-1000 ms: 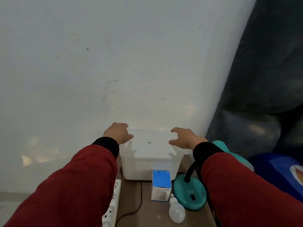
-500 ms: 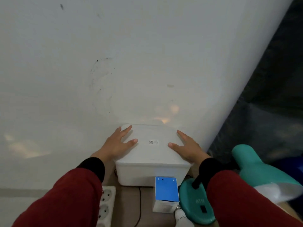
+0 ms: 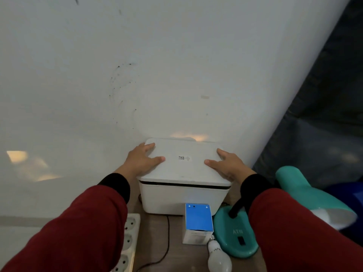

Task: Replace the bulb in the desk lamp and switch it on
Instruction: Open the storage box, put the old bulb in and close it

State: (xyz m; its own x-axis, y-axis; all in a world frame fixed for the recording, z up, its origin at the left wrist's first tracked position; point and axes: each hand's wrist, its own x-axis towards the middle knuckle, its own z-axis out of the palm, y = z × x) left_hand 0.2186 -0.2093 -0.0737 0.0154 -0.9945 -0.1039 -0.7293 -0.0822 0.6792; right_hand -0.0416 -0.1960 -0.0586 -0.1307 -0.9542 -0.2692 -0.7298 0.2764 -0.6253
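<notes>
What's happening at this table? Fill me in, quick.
A person in red sleeves has both hands flat on the lid of a white box set against the wall: left hand on its left side, right hand on its right. Neither has a grip on anything. The teal desk lamp, a loose bulb lying on the table and a small blue-topped carton sit in front, untouched. A power strip lies on the left.

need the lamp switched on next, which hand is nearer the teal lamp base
Right. The right hand rests on the white box lid, just above the lamp base; the left hand is across the lid.
</notes>
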